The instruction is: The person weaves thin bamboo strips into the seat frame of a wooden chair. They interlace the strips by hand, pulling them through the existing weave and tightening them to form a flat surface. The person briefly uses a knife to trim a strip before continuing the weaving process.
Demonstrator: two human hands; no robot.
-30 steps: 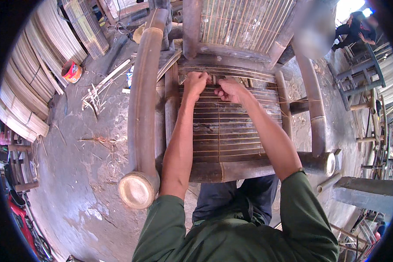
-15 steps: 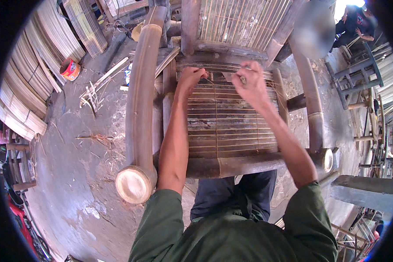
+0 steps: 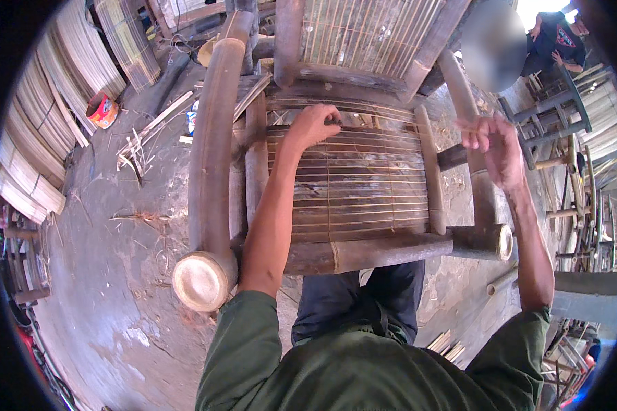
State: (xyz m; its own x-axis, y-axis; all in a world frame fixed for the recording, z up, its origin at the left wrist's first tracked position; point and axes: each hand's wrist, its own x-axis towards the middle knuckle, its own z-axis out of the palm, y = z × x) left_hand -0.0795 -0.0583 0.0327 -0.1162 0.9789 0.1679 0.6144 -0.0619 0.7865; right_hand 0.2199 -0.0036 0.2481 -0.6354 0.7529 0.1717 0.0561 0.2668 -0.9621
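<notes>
In the head view, a worn, patchy grey floor (image 3: pixel 130 260) is shown, strewn with split scraps (image 3: pixel 137 154). Long pale slats (image 3: pixel 31 130) are stacked at the left, with a red tub (image 3: pixel 103 111) placed near them; at the upper right, another person (image 3: pixel 559 48) in dark clothing is seen. In the centre, directly before the wearer, a bamboo chair (image 3: pixel 212 151) is positioned. It is built of thick brown poles, pale at the cut ends; its slatted seat (image 3: pixel 360 183) is darkened, lined by narrow pale edges and crossed by thin cords. Toward the seat's rear, a gap is left, over which the left hand (image 3: pixel 313 128) is held, fingers curled. The right hand (image 3: pixel 495 147) is raised by the right armrest (image 3: pixel 485 195), fingers bent. Whether anything is gripped by either cannot be told.
</notes>
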